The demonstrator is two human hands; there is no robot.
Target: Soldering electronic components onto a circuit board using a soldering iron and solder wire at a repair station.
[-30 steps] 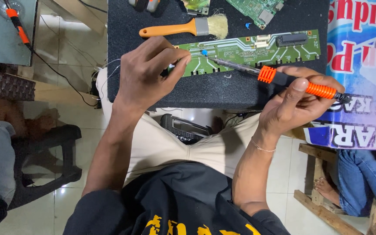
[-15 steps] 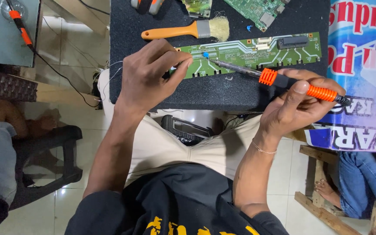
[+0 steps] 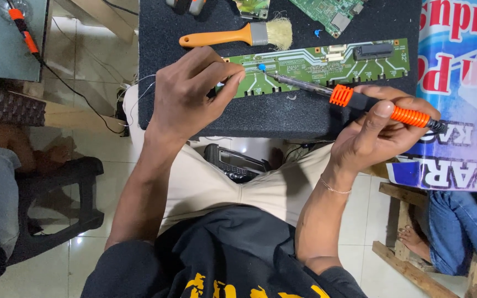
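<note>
while left hand (image 3: 191, 94) steadies green board (image 3: 327, 65), right hand (image 3: 376, 129) perhaps solders

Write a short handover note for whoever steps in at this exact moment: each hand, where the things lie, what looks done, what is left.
Left hand: fingertips pressed on the left end of the long narrow green circuit board, steadying it on the black foam mat.
Right hand: grips the orange-and-black soldering iron, its metal tip at a small blue part near the board's upper left.
Orange-handled bristle brush lies above the board, untouched.
Done: board laid flat, iron at the joint.
Left: whether the joint is finished cannot be told.
</note>
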